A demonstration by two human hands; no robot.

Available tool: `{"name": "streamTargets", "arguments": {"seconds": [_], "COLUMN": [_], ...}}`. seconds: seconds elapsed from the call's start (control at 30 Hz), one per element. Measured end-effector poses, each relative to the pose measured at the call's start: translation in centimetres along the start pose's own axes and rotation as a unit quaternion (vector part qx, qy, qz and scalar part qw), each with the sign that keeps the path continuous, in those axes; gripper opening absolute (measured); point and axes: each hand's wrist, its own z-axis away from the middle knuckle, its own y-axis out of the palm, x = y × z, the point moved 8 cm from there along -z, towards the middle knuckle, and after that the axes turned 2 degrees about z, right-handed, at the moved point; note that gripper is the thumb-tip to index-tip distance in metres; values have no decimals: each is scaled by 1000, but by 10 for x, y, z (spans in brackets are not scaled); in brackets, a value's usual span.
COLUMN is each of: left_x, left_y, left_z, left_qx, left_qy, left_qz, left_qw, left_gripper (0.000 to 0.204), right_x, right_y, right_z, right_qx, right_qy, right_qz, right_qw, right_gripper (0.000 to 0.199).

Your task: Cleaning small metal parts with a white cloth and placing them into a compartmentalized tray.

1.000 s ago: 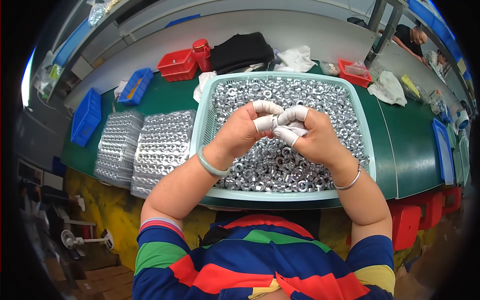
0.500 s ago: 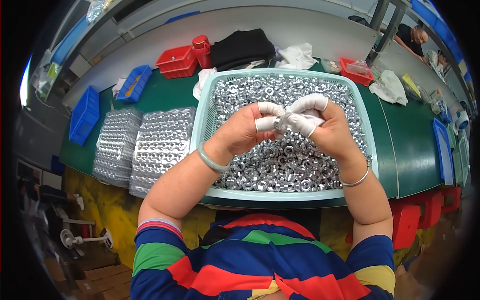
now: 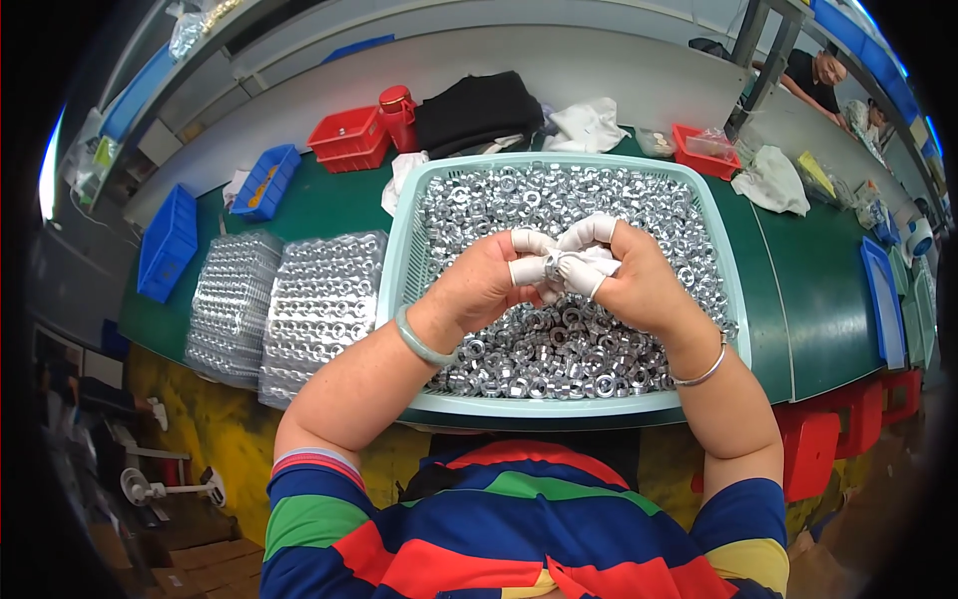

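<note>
A pale green plastic basket [image 3: 403, 262] full of shiny metal nuts [image 3: 559, 344] sits on the green table in front of me. Over the middle of the basket my left hand [image 3: 486, 281] and my right hand [image 3: 624, 278] meet, fingertips covered in white finger cots. Together they pinch a single metal nut [image 3: 552, 266] between thumbs and forefingers. A green bangle circles my left wrist and a thin silver bracelet my right.
Two clear plastic trays [image 3: 321, 304] filled with rows of nuts lie left of the basket. Blue bins [image 3: 167, 243], red bins [image 3: 349, 138], a red bottle [image 3: 400, 113], a black bag [image 3: 479, 108] and white cloths stand along the back. Another person [image 3: 816, 75] leans at the far right.
Both hands have shifted slightly toward the basket's middle and drawn closer together, fingertips now closed around one nut.
</note>
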Motion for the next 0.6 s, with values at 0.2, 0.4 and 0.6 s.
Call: {"name": "streamTargets", "arguments": {"seconds": [0.2, 0.4, 0.6], "left_x": [-2, -3, -5], "left_y": [0, -3, -9], "left_z": [2, 8, 3], "left_qx": [-29, -62, -34], "left_qy": [3, 17, 30], "left_qz": [62, 82, 110], "left_qw": [998, 995, 993], "left_gripper": [24, 26, 26], "right_x": [6, -5, -9], "right_y": [-8, -12, -21], "right_z": [-3, -1, -5], "right_qx": [-32, -63, -86], "right_qy": [-7, 32, 30], "right_qz": [89, -59, -161], "right_qw": [995, 996, 983], "right_gripper": [13, 11, 16]}}
